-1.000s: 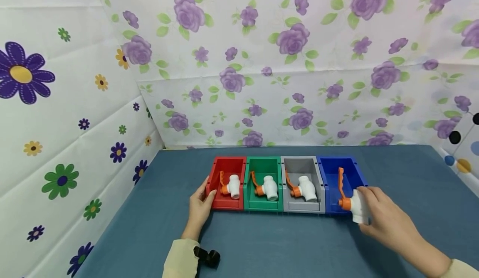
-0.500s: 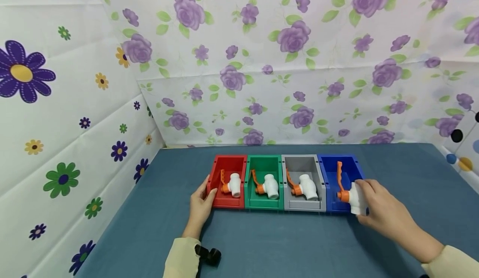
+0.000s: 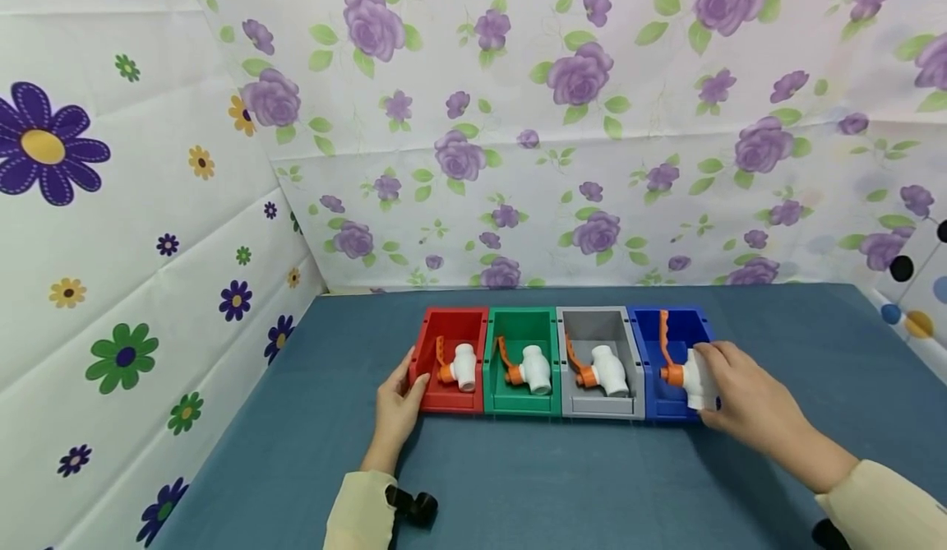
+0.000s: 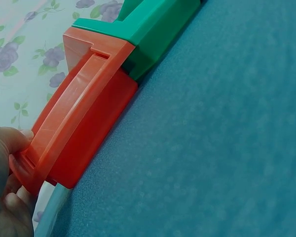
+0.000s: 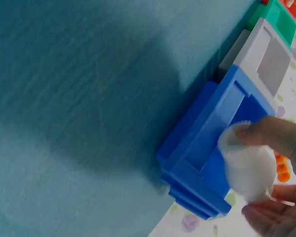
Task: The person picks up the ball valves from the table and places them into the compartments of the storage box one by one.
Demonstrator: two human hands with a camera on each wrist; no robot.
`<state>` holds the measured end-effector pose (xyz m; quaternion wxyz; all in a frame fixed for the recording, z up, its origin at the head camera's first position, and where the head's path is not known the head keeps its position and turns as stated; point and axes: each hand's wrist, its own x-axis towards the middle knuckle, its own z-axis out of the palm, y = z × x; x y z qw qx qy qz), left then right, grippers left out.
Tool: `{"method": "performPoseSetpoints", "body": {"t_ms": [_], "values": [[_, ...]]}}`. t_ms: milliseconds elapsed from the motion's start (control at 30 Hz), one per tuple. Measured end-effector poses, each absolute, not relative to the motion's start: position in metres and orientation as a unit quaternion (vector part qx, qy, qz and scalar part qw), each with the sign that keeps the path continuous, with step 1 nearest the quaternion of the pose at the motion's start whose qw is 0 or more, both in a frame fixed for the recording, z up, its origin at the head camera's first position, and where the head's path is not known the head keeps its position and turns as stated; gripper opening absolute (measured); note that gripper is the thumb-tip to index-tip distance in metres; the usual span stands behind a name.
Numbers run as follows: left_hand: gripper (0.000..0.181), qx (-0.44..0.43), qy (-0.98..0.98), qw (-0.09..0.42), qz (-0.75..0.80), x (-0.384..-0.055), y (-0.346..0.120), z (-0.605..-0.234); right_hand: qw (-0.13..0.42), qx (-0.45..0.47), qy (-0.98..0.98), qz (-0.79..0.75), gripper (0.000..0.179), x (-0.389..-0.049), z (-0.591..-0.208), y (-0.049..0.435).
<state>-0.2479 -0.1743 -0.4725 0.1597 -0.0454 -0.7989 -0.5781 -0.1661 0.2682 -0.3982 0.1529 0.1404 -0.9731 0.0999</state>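
Note:
My right hand point(image 3: 755, 398) grips the white body of a ball valve point(image 3: 698, 381) with an orange lever, held over the blue bin point(image 3: 694, 326) at the right end of a row. In the right wrist view the white valve body point(image 5: 249, 165) hangs above the bin's opening, thumb on top and fingers beneath. My left hand point(image 3: 395, 406) pinches the left wall of the red bin point(image 3: 449, 403); in the left wrist view its thumb lies over the red rim point(image 4: 64, 121). A similar valve lies in each of the red, green point(image 3: 521, 403) and grey point(image 3: 601, 407) bins.
The bins stand side by side on a blue-green tabletop point(image 3: 562, 484). Behind them rises a flowered cloth wall point(image 3: 533, 164), with another flowered cloth point(image 3: 140, 229) along the left. A black device point(image 3: 414, 507) sits at the left cuff.
My right hand has moved left and away from me with the valve, from the blue bin's front right corner to over its inside. The left hand stays on the red bin.

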Motion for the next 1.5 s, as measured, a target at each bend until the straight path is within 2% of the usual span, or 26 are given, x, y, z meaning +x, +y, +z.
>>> {"method": "performPoseSetpoints", "body": {"t_ms": [1167, 1500], "values": [[0.051, -0.05, -0.797, 0.164, -0.579, -0.249, -0.176, -0.475, 0.118, 0.184, -0.975, 0.043, 0.081, -0.199, -0.4, 0.272], [0.049, -0.047, -0.804, 0.166, -0.569, -0.229, -0.165, -0.444, 0.114, 0.204, -0.972, 0.019, 0.078, -0.205, -0.401, 0.276]]}}
